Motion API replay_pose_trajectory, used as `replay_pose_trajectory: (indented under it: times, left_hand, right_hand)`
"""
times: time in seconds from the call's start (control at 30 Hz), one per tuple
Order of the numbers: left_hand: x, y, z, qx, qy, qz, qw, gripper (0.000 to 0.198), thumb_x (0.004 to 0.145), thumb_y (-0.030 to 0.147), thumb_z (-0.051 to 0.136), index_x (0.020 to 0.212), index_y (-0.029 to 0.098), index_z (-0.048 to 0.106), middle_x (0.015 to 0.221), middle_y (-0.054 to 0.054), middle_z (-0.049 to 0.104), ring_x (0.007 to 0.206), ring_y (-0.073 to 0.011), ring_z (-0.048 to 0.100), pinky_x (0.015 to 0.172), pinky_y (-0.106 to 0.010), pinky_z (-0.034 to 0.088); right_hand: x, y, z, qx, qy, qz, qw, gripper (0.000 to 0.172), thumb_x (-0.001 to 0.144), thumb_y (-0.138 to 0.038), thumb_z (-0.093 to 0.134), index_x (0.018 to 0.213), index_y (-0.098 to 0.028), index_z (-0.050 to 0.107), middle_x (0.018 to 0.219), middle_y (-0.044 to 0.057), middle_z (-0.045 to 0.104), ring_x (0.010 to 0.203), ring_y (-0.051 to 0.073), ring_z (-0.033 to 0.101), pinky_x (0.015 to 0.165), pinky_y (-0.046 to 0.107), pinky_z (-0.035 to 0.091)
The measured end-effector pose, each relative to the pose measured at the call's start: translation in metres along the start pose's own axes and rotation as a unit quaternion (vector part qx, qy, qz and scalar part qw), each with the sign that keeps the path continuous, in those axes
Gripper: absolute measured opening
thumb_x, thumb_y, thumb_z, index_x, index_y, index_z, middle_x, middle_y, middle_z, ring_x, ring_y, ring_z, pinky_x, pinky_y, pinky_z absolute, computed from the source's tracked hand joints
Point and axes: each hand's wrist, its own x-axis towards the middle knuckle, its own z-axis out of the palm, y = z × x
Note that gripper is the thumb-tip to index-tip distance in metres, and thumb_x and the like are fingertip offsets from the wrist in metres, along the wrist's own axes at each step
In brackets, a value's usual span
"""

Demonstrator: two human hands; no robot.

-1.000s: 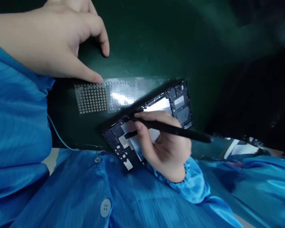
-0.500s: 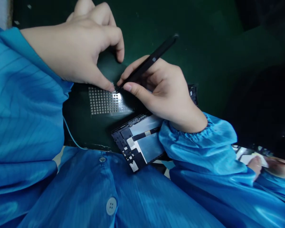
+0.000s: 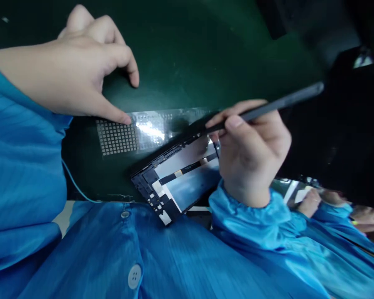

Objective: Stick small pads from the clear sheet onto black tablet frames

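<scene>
My left hand is at the upper left with its fingers apart and curved. Its thumb tip rests on a clear sheet that carries rows of small grey squares at its left end. My right hand grips slim black tweezers between thumb and fingers. Their working tip points left over the upper edge of an opened phone body; whether it touches, and whether a square is in it, I cannot make out. The phone lies tilted near my front, its right end hidden behind my right hand.
The dark green tabletop extends beyond my hands. A thin pale-blue cord runs down by my left sleeve. At the right, other people's hands and blue sleeves show. Dark objects stand at the upper right.
My right hand has carried the tweezers right, from the sheet by my left thumb to the phone's upper edge. My left thumb stays on the sheet. The whole view has shifted somewhat.
</scene>
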Motion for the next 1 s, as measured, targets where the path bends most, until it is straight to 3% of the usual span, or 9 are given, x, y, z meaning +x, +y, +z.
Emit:
replay_pose_trajectory:
  times: [0.1, 0.23, 0.4, 0.53, 0.63, 0.7, 0.8, 0.9, 1.0]
  left_hand:
    - [0.000, -0.004, 0.003, 0.006, 0.014, 0.002, 1.000, 0.134, 0.051, 0.122, 0.008, 0.124, 0.031, 0.074, 0.150, -0.012, 0.051, 0.157, -0.0502, 0.034, 0.124, -0.069, 0.038]
    - [0.001, -0.008, 0.004, 0.012, 0.020, 0.020, 1.000, 0.135, 0.047, 0.125, 0.019, 0.124, 0.028, 0.075, 0.147, -0.012, 0.053, 0.157, -0.0477, 0.040, 0.131, -0.067, 0.029]
    - [0.000, -0.010, 0.005, 0.013, 0.021, 0.010, 1.000, 0.133, 0.047, 0.125, 0.025, 0.125, 0.030, 0.075, 0.152, -0.011, 0.052, 0.160, -0.0492, 0.037, 0.114, -0.062, 0.041]
    - [0.000, -0.007, 0.003, 0.018, 0.019, 0.008, 1.000, 0.139, 0.045, 0.125, 0.014, 0.125, 0.029, 0.075, 0.152, -0.013, 0.052, 0.160, -0.0504, 0.037, 0.122, -0.066, 0.037]
    - [-0.001, -0.001, -0.002, 0.015, 0.002, -0.001, 1.000, 0.146, 0.044, 0.125, 0.007, 0.128, 0.028, 0.075, 0.153, -0.014, 0.050, 0.159, -0.0519, 0.035, 0.126, -0.067, 0.036]
    - [-0.001, 0.004, -0.004, 0.005, -0.013, -0.013, 1.000, 0.149, 0.037, 0.127, 0.011, 0.128, 0.028, 0.075, 0.152, -0.015, 0.050, 0.159, -0.0531, 0.033, 0.128, -0.067, 0.037]
    - [0.000, 0.008, -0.005, -0.012, -0.023, -0.016, 1.000, 0.149, 0.033, 0.127, 0.017, 0.125, 0.026, 0.076, 0.149, -0.014, 0.050, 0.158, -0.0526, 0.032, 0.131, -0.068, 0.035]
    - [0.001, 0.011, -0.005, -0.009, -0.027, -0.010, 1.000, 0.123, 0.057, 0.118, 0.047, 0.123, 0.019, 0.077, 0.145, -0.010, 0.049, 0.157, -0.0492, 0.033, 0.131, -0.069, 0.036]
    - [0.002, 0.018, -0.008, -0.025, -0.035, -0.046, 0.998, 0.082, 0.072, 0.082, 0.089, 0.122, 0.019, 0.077, 0.146, -0.009, 0.050, 0.160, -0.0475, 0.030, 0.139, -0.069, 0.032]
  right_hand:
    - [-0.029, 0.009, -0.011, -0.078, 0.072, -0.052, 0.993, 0.007, 0.101, -0.026, 0.081, 0.108, -0.026, 0.079, 0.095, 0.000, 0.080, 0.079, 0.014, 0.077, 0.071, 0.028, 0.064]
    - [-0.039, 0.021, -0.010, -0.144, 0.065, -0.070, 0.985, 0.010, 0.105, -0.032, 0.079, 0.112, -0.027, 0.074, 0.101, 0.002, 0.081, 0.092, 0.018, 0.082, 0.082, 0.033, 0.069]
    - [-0.037, 0.022, -0.013, -0.153, 0.056, -0.073, 0.984, 0.010, 0.105, -0.032, 0.077, 0.112, -0.027, 0.073, 0.102, 0.002, 0.081, 0.094, 0.019, 0.083, 0.082, 0.035, 0.070]
    - [-0.035, 0.005, -0.019, -0.198, 0.006, -0.056, 0.979, 0.013, 0.103, -0.031, 0.079, 0.116, -0.029, 0.076, 0.107, 0.003, 0.083, 0.098, 0.022, 0.083, 0.085, 0.040, 0.070]
    - [-0.017, -0.013, -0.008, -0.194, -0.043, -0.041, 0.979, 0.011, 0.105, -0.034, 0.078, 0.116, -0.031, 0.075, 0.111, 0.002, 0.083, 0.104, 0.023, 0.082, 0.092, 0.043, 0.071]
    - [0.002, -0.017, 0.008, -0.175, -0.137, -0.032, 0.974, 0.013, 0.106, -0.040, 0.077, 0.115, -0.031, 0.074, 0.114, 0.002, 0.084, 0.106, 0.023, 0.083, 0.096, 0.043, 0.072]
    - [0.030, -0.006, 0.032, -0.160, -0.297, -0.036, 0.941, 0.021, 0.106, -0.048, 0.076, 0.113, -0.029, 0.074, 0.113, 0.003, 0.084, 0.103, 0.022, 0.082, 0.094, 0.040, 0.073]
    - [0.041, 0.010, 0.046, -0.144, -0.345, -0.031, 0.927, 0.024, 0.107, -0.050, 0.074, 0.114, -0.028, 0.073, 0.113, 0.004, 0.084, 0.102, 0.021, 0.081, 0.094, 0.037, 0.071]
    - [0.040, 0.018, 0.049, -0.125, -0.337, -0.010, 0.933, 0.029, 0.106, -0.054, 0.074, 0.115, -0.027, 0.073, 0.114, 0.005, 0.084, 0.103, 0.022, 0.081, 0.096, 0.037, 0.070]
